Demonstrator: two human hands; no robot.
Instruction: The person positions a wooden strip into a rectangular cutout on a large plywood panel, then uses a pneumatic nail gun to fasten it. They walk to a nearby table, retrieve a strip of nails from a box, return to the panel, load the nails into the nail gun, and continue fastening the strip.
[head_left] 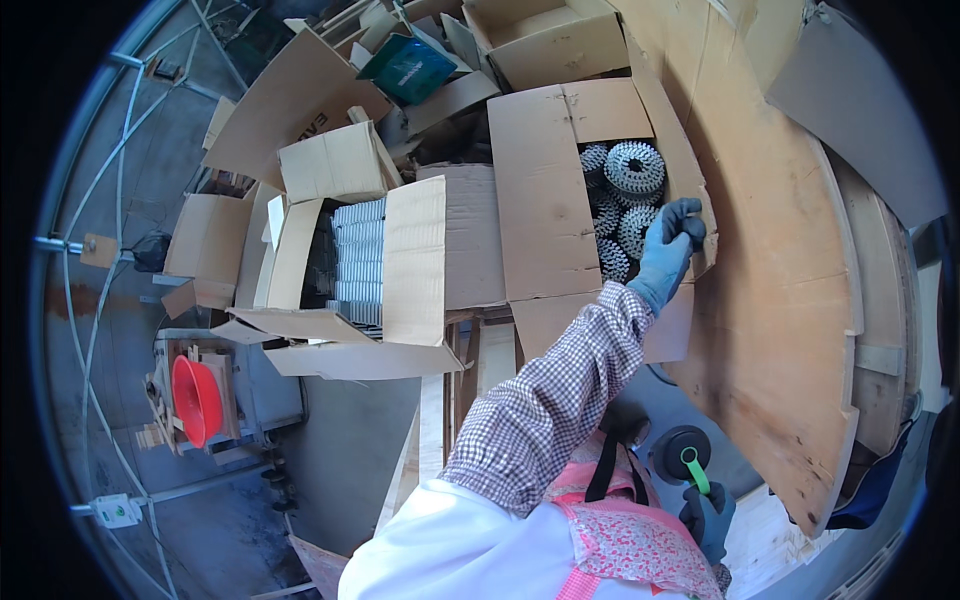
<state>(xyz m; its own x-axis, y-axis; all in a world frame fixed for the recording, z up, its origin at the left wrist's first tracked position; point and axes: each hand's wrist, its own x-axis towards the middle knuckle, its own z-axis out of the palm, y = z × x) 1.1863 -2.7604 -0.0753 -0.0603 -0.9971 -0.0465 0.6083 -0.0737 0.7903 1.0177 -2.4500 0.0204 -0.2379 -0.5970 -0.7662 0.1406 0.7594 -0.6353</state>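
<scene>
My left hand [672, 252], in a blue-grey glove with dark fingers, reaches over the right side of an open cardboard box [545, 190]. Its fingers are curled at the box's upright right flap [672, 130]; anything inside them is hidden. Several round silver nail coils [634, 168] sit in the box, just left of this hand. Low on the right, my right hand [708, 520], also gloved, is closed at a green loop [694, 470]. The loop joins a round black object [680, 448] whose kind I cannot make out.
Left of the coils, another open carton [415, 260] holds stacked grey metal strips [358, 255]. A bent plywood sheet [770, 270] rises along the right. Empty cartons and a green bag [408, 68] are heaped at the back. A red basin [197, 400] stands at far left beside metal poles.
</scene>
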